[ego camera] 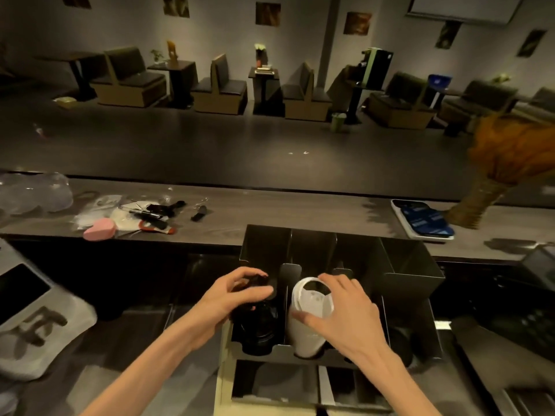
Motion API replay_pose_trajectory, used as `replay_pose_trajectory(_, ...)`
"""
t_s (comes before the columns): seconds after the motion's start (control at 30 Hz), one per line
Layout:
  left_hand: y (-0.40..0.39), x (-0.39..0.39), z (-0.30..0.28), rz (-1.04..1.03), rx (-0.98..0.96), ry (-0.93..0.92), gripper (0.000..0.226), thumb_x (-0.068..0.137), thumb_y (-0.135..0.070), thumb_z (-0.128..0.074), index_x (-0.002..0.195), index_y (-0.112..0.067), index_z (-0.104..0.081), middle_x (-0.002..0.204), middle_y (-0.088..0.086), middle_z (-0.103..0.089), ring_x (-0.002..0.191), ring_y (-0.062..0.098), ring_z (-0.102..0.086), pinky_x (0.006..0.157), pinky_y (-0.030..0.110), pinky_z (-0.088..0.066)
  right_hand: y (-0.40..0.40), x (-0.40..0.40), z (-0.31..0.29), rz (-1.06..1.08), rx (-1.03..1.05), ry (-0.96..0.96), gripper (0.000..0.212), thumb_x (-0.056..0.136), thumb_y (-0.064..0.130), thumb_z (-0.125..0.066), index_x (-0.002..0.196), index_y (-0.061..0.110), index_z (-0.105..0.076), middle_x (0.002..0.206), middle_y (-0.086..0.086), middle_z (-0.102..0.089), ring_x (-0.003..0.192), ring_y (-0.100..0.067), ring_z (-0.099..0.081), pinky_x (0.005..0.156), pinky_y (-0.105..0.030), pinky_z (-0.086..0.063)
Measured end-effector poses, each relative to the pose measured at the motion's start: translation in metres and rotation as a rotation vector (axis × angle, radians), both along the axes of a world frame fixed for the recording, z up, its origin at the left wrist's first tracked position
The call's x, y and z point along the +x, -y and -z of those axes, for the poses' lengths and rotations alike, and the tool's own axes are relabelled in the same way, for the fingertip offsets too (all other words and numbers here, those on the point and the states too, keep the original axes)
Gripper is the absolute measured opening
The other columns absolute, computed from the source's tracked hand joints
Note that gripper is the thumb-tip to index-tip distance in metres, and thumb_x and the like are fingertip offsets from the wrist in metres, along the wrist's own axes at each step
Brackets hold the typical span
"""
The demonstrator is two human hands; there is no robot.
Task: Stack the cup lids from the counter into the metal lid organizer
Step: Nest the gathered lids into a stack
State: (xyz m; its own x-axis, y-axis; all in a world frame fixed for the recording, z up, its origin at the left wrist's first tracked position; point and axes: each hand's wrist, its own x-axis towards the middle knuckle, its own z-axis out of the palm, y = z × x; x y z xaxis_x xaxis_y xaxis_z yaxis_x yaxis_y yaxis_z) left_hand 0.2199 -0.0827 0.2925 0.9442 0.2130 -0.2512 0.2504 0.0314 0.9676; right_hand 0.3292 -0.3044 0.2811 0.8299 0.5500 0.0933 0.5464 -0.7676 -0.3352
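Left hand (240, 292) grips a stack of black plastic cup lids (258, 322) in the leftmost slot of the dark metal lid organizer (414, 265). Right hand (339, 307), in the adjacent slot, grips a white plastic lid stack (309, 322), its long axis tilted along the slot, directly under that grip. Desk (270, 211) beyond.

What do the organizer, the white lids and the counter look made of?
Organizer: thin sheet metal by its flat folded dividers, dark matte finish. White lids: likely moulded plastic, smooth with a slight sheen. Counter: dark wood grain shows, whether solid or laminate is unclear.
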Motion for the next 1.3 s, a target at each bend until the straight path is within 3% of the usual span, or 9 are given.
replay_pose_trajectory(0.13,0.005,0.003,0.010,0.086,0.212,-0.039,0.042,0.071,-0.050,-0.086,0.108,-0.052,-0.067,0.120,-0.017,-0.064,0.113,0.005,-0.061,0.084,0.018,-0.049,-0.002,-0.003,0.017,-0.002,-0.100,0.004,0.091,0.077,0.085,-0.056,0.150,0.032,-0.042,0.139,0.013,-0.047,0.128,-0.010,-0.039,0.089,-0.027,-0.049)
replay_pose_trajectory(0.4,0.005,0.003,0.039,0.177,0.553,-0.019,0.073,0.060,-0.065,-0.086,0.125,-0.046,-0.057,0.123,-0.023,-0.058,0.117,0.002,-0.056,0.101,0.029,-0.052,-0.007,-0.001,0.032,0.028,-0.093,0.015,0.082,0.077,0.082,-0.058,0.142,0.033,-0.048,0.131,0.012,-0.049,0.124,-0.013,-0.040,0.083,-0.025,-0.049)
replay_pose_trajectory(0.53,0.012,0.004,0.054,0.130,0.753,0.106,0.081,0.063,-0.067,-0.081,0.135,-0.040,-0.053,0.126,-0.027,-0.053,0.119,-0.005,-0.052,0.102,0.018,-0.046,-0.008,0.000,0.038,0.038,-0.102,0.031,0.095,0.067,0.090,-0.036,0.140,0.031,-0.049,0.128,0.011,-0.050,0.118,-0.015,-0.042,0.084,-0.028,-0.050)
replay_pose_trajectory(0.63,0.016,0.010,0.071,0.161,0.872,0.154,0.086,0.068,-0.069,-0.076,0.142,-0.034,-0.050,0.131,-0.026,-0.047,0.121,-0.007,-0.049,0.103,0.010,-0.040,-0.005,0.001,0.044,0.038,-0.079,0.052,0.098,0.065,0.093,-0.036,0.139,0.030,-0.050,0.126,0.010,-0.050,0.114,-0.016,-0.044,0.085,-0.028,-0.049)
replay_pose_trajectory(0.83,0.022,0.011,0.102,0.199,1.273,0.190,0.084,0.087,-0.078,-0.044,0.151,-0.023,-0.045,0.156,-0.005,-0.043,0.148,0.011,-0.022,0.122,0.036,-0.020,-0.003,-0.004,0.055,0.068,0.019,0.033,0.095,0.067,0.094,-0.036,0.141,0.035,-0.048,0.132,0.011,-0.048,0.119,-0.015,-0.041,0.086,-0.027,-0.053)
replay_pose_trajectory(0.93,0.022,0.009,0.101,0.239,1.212,0.094,0.093,0.087,-0.077,-0.047,0.161,-0.028,-0.016,0.167,-0.013,-0.006,0.152,0.009,0.005,0.121,0.028,-0.004,-0.002,-0.002,0.059,0.057,0.034,0.032,0.092,0.069,0.094,-0.039,0.142,0.038,-0.046,0.134,0.013,-0.046,0.120,-0.013,-0.039,0.088,-0.027,-0.052)
replay_pose_trajectory(1.0,0.019,0.007,0.100,0.247,1.127,0.077,0.104,0.082,-0.080,-0.053,0.161,-0.032,-0.005,0.164,-0.021,0.008,0.152,0.003,0.010,0.122,0.025,-0.005,0.001,-0.001,0.058,0.039,0.031,0.019,0.093,0.069,0.094,-0.040,0.143,0.039,-0.043,0.136,0.014,-0.044,0.122,-0.012,-0.037,0.092,-0.026,-0.050)
replay_pose_trajectory(1.13,0.011,-0.001,0.092,0.272,1.114,0.158,0.107,0.075,-0.079,-0.062,0.160,-0.033,-0.014,0.164,-0.022,-0.004,0.153,0.001,0.000,0.125,0.027,-0.013,0.005,-0.001,0.054,0.040,0.083,0.025,0.098,0.067,0.095,-0.047,0.145,0.035,-0.044,0.142,0.011,-0.041,0.129,-0.014,-0.039,0.104,-0.035,-0.041)
replay_pose_trajectory(1.3,0.003,-0.005,0.090,0.281,1.175,0.172,0.090,0.083,-0.061,-0.066,0.158,-0.035,-0.022,0.159,-0.018,-0.024,0.149,0.005,-0.022,0.121,0.019,-0.015,0.003,-0.005,0.054,-0.021,0.235,0.096,0.060,0.078,0.075,-0.056,0.125,0.038,-0.059,0.133,0.015,-0.046,0.124,-0.010,-0.043,0.100,-0.032,-0.035)
